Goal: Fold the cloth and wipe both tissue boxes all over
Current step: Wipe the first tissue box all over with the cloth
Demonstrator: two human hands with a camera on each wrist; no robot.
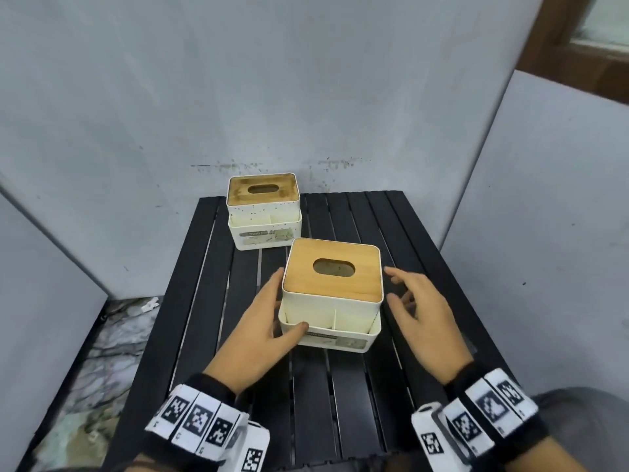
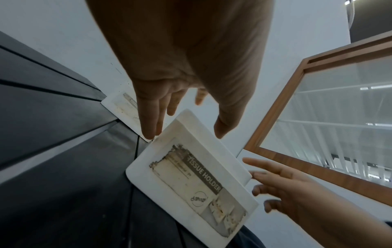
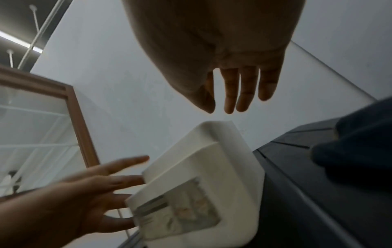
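Two white tissue boxes with wooden lids stand on a black slatted table. The near box sits mid-table; the far box stands at the back left. My left hand lies with straight fingers along the near box's left side, thumb tip on its front rim. My right hand hovers spread a little off the box's right side, touching nothing. No cloth shows in the head view.
Grey wall panels close in the table at the back and on both sides. A wood-framed window is up on the right. Dark blue fabric fills the right edge of the right wrist view; I cannot tell what it is.
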